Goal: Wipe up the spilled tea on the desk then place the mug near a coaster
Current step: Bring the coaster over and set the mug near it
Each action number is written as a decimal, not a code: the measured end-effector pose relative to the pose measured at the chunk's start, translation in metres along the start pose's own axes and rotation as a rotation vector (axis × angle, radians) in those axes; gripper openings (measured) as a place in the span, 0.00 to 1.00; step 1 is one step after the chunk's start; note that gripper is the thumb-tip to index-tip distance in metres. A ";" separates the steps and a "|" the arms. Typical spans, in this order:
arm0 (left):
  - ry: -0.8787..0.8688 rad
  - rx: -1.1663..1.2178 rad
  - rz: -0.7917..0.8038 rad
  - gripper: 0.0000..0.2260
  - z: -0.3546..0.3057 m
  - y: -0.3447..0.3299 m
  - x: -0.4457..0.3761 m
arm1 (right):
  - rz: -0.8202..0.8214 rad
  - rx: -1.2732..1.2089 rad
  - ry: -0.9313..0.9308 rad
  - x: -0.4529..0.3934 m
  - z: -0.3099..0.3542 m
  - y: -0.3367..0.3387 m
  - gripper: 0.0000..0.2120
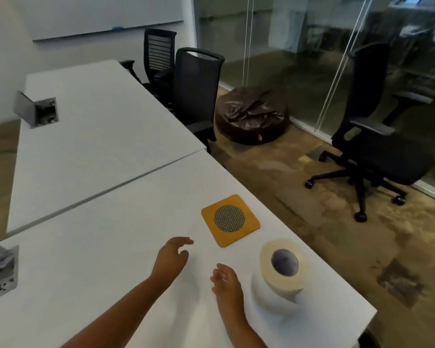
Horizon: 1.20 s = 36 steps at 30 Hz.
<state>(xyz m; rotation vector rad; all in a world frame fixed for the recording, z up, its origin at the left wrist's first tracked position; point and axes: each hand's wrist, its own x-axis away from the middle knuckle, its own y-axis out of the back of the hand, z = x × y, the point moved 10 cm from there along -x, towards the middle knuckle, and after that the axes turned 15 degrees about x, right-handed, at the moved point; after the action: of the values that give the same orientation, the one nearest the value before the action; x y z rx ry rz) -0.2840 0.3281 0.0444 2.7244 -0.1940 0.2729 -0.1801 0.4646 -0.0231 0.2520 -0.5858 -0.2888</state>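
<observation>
Hovering over the white worktop (91, 247), both hands are out in front and both are empty. Taking the yellow coaster (230, 220) as the marker: it lies flat on the worktop, a square pad with a dark mesh disc in its middle. The left hand (171, 257) sits just on the near-left side of the coaster, fingers loosely curled, grip wide and holding nothing, fingertips close to the coaster's near corner but apart from it. The right hand (227, 281) is nearer the person than the coaster, fingers spread and slightly bent, grip likewise wide and bare. Just to the near-right of the coaster stands a paper roll (283, 268), cream-coloured with a dark hollow core, blurred in this view, close beside the right hand without touching it. No mug shows anywhere around the coaster, and I cannot make out any tea on the surface. Beyond the coaster, a seam joins a second table section, and two black office chairs (194, 91) stand at the far edge. A brown beanbag (249, 116) slumps on the floor past the coaster, by the glass wall.
</observation>
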 end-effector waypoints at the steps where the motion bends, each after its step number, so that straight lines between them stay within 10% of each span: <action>1: 0.001 -0.015 0.013 0.15 0.001 -0.001 -0.013 | -0.045 0.015 -0.017 -0.007 0.003 0.001 0.16; 20: 0.122 -0.142 0.418 0.26 0.027 -0.097 -0.168 | -0.427 0.064 0.019 -0.087 0.022 0.008 0.15; 36: 0.223 0.227 0.033 0.14 0.063 0.006 -0.070 | -0.314 0.128 0.216 -0.021 0.026 -0.012 0.20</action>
<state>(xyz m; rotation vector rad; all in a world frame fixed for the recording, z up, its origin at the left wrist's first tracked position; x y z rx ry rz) -0.3428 0.3042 -0.0255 2.8863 -0.1524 0.6399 -0.2139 0.4565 -0.0166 0.4944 -0.3497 -0.5210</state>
